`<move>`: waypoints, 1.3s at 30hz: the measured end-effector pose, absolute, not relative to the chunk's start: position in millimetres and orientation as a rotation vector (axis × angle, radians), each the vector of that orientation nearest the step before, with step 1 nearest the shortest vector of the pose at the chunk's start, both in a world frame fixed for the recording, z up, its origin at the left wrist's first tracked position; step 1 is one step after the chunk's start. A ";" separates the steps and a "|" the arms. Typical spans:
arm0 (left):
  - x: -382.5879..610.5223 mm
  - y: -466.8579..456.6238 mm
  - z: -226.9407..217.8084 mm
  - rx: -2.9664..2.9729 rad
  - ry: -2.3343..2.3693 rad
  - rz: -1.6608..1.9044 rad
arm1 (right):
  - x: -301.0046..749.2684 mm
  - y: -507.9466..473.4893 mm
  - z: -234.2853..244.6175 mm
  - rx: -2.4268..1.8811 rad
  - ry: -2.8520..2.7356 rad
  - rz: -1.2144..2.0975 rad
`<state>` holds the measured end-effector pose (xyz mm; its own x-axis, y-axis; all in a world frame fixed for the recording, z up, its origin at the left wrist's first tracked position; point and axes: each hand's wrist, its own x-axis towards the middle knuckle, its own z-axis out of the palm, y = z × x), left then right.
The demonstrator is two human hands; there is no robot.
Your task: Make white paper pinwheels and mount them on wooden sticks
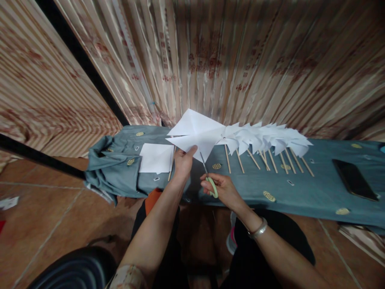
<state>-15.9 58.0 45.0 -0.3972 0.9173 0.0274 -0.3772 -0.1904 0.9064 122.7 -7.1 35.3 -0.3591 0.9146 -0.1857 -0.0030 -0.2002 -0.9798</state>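
My left hand (184, 162) pinches the near edge of a white paper square (192, 130), held up over the cloth-covered bench. A slit runs inward from the sheet's left corner. My right hand (221, 186) grips light green scissors (213, 187), whose blades reach the paper's near corner. To the right lies an overlapping row of white paper pinwheels (264, 138) on thin wooden sticks. A stack of white paper squares (156, 157) rests left of my left hand, with a thin stick (172, 168) along its right side.
A blue-green patterned cloth (319, 176) covers the narrow bench and bunches up at its left end. A black phone (354, 179) lies at the right. Striped curtains (210, 60) hang directly behind. Dark metal bars (87, 64) stand at the left, and a black stool (75, 269) is at lower left.
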 end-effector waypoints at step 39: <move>-3.5 44.7 46.8 0.765 1.091 1.683 | 123.5 -2.6 44.4 -1.174 -1.230 1.634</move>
